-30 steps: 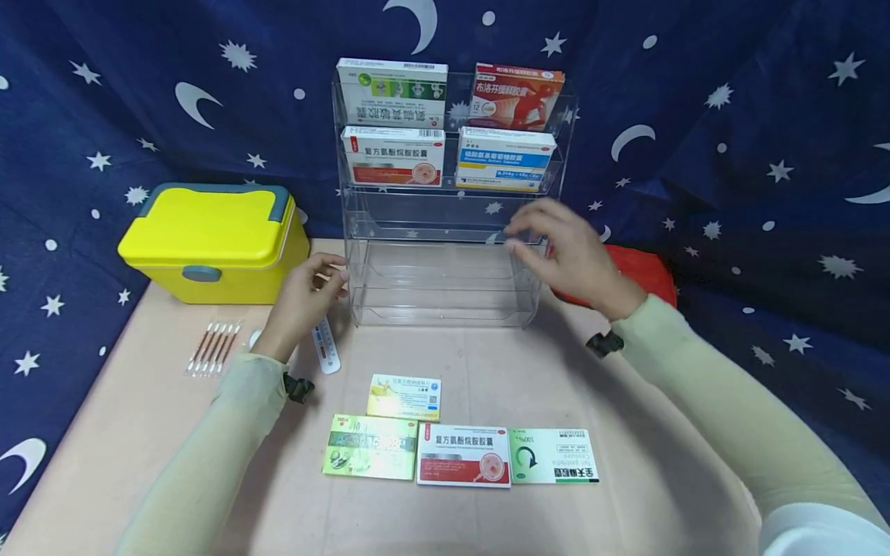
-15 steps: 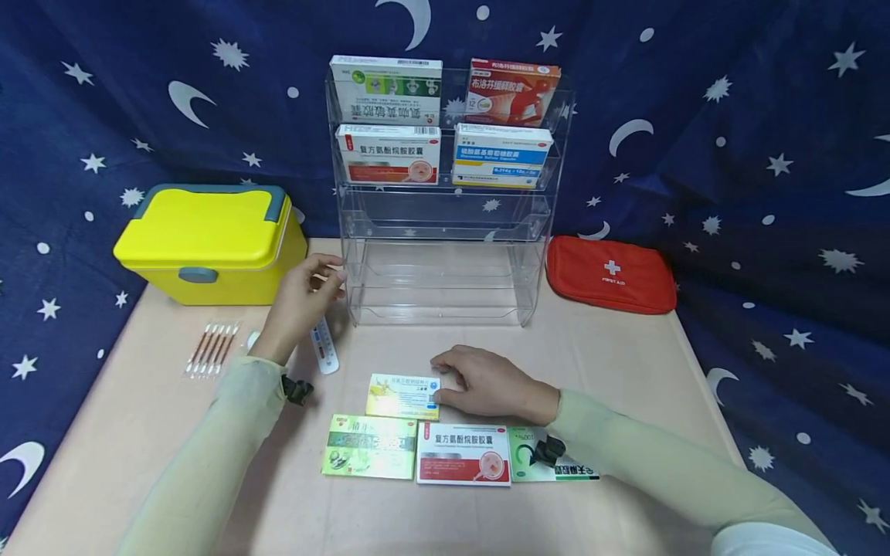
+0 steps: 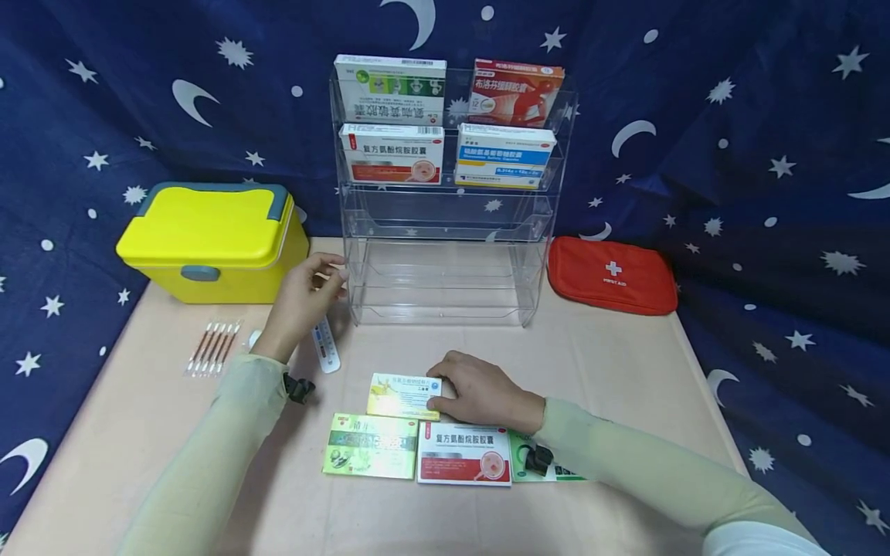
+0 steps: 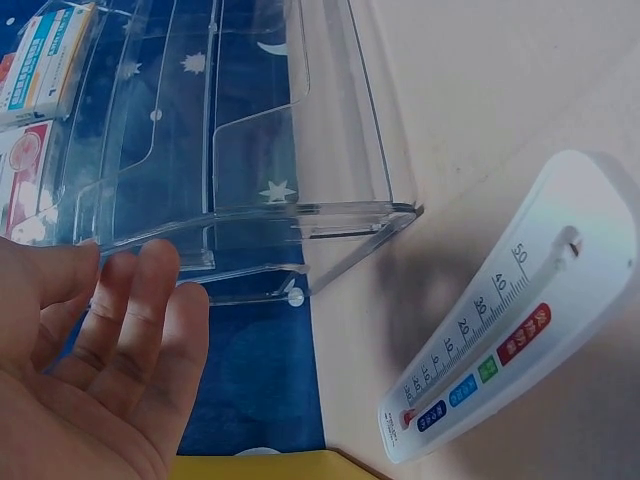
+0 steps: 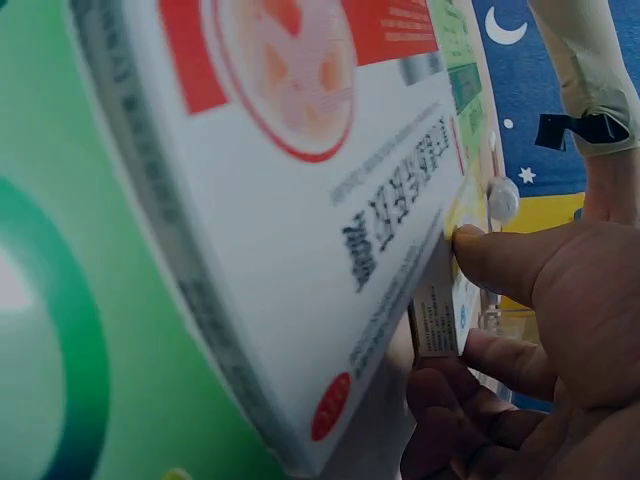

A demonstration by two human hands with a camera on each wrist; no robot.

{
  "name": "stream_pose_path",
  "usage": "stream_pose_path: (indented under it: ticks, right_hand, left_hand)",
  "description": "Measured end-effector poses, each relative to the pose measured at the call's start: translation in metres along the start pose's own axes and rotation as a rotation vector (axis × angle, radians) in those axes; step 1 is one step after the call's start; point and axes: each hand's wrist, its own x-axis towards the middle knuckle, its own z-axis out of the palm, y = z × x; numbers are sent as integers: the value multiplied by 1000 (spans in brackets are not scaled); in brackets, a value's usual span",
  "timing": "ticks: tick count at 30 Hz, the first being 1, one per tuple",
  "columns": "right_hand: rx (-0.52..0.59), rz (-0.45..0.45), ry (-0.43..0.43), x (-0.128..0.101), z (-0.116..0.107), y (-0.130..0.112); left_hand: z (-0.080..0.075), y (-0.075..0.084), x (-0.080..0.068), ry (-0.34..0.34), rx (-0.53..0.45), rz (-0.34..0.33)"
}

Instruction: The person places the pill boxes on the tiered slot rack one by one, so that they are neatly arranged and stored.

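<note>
Four boxes on the rack: two on the top tier and two on the tier below of the clear rack point(image 3: 445, 255), faces outward so the labels read; the lower tiers hold nothing.
Four boxes on the worktop: they lie flat near the front edge of the worktop point(image 3: 626, 363), within easy reach; the small yellow box point(image 3: 402, 395) lies just behind a row of three, the green box point(image 3: 371, 445), the red and white box point(image 3: 463, 453) and the green and white box point(image 3: 556, 466).
Right hand: the right hand point(image 3: 480, 392) rests on the right end of the small yellow box; in the right wrist view its fingers point(image 5: 500, 262) curl around the box's end, thumb on one side, pinching it so it can be picked up.
Left hand: the left hand point(image 3: 302, 300) is at the rack's left front corner, fingers point(image 4: 150, 310) straight and relaxed, touching the clear wall, apparently to steady the light rack; it holds nothing.
Thermometer: the flat white thermometer point(image 3: 325, 345) lies on the worktop just beside the left wrist.
Further off: a yellow case point(image 3: 208, 239) shut, left of the rack; a red pouch point(image 3: 612, 276) right of it; swabs point(image 3: 212, 349) in a row near the left edge.
</note>
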Motion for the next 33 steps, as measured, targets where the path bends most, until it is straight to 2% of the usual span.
stream_pose_path:
  ticks: [7, 14, 17, 24, 33]
  right_hand:
    - [-1, -1, 54, 6, -4, 1]
    - [-43, 44, 124, 17, -14, 9]
    - [-40, 30, 147, 16, -13, 12]
    - [28, -28, 176, 10, -12, 15]
    - [119, -57, 162, 1, -12, 11]
  left_hand:
    - [1, 1, 1, 2, 9, 3]
    - [0, 1, 1, 1, 8, 6]
    - [0, 1, 0, 3, 8, 1]
    - [0, 3, 0, -2, 1, -4]
    - [0, 3, -1, -6, 9, -8]
